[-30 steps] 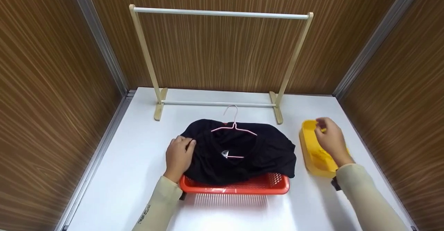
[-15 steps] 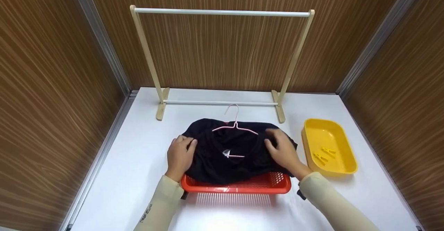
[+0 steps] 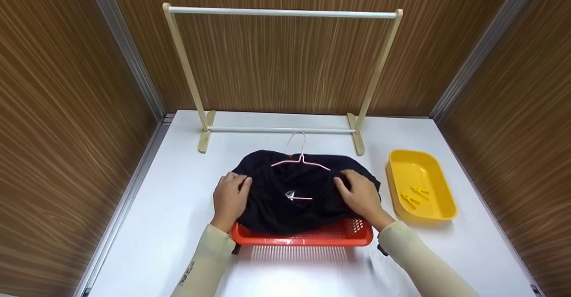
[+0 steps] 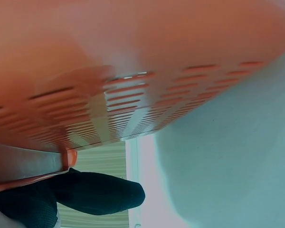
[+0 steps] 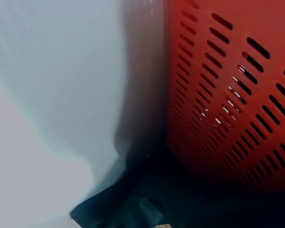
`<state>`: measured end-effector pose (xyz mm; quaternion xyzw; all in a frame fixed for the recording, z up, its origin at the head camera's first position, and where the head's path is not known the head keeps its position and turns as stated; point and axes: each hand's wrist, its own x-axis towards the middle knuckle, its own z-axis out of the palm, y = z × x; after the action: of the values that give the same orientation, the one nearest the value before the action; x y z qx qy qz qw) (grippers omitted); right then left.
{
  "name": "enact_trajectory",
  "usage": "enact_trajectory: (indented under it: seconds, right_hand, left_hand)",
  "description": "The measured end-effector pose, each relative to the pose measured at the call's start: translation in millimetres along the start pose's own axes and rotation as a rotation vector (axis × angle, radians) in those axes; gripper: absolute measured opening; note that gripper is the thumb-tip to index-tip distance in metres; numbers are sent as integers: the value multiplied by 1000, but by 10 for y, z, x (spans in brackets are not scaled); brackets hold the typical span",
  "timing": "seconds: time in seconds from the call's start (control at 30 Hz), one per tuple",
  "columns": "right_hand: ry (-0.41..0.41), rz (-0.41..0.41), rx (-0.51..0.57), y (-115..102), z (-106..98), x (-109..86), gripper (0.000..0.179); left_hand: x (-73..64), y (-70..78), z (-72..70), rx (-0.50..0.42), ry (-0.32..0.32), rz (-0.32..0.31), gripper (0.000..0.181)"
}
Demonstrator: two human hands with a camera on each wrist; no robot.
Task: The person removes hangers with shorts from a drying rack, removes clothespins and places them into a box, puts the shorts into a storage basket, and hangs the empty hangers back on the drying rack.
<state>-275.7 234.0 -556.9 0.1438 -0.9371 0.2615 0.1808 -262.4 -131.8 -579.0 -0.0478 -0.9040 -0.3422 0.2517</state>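
A black T-shirt [image 3: 285, 219] lies bunched over the red basket [image 3: 303, 242]. Inside its neck opening sits a pink wire hanger [image 3: 302, 159], whose hook stands out above the collar toward the back. My left hand [image 3: 231, 199] grips the shirt at its left shoulder. On the opposite shoulder my right hand [image 3: 362, 196] holds the cloth, thumb toward the collar. The hanger's arm ends are hidden under the fabric. In the left wrist view a dark fold of the shirt [image 4: 97, 192] hangs past the basket wall [image 4: 180, 33]; the right wrist view shows the slotted side [image 5: 218, 95] too.
A rack with a white top rail [image 3: 281, 11] and wooden legs stands behind the basket. To the right is a yellow tray [image 3: 439, 201] with two yellow clothespins [image 3: 419, 192] in it. Wood-patterned panels [image 3: 71, 109] close in the white table on both sides and at the back.
My right hand has come left from over the yellow tray to the shirt's right shoulder and taken hold there. The left hand has stayed on the shirt.
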Motion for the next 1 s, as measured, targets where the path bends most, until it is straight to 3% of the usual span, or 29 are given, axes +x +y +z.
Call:
enact_trajectory:
  seconds: [0.23,0.6,1.0]
  right_hand:
    - [66,-13,13,23,-13,-20,25]
    - [68,13,2,75,5,-28,29]
    - [107,-18,22,122,-23,41,24]
  left_hand:
    - [-1,3,-1,-16,12,-3,24]
    - [5,17,28,-21,2,0,25]
    - [63,32,74,-26,23,9,25]
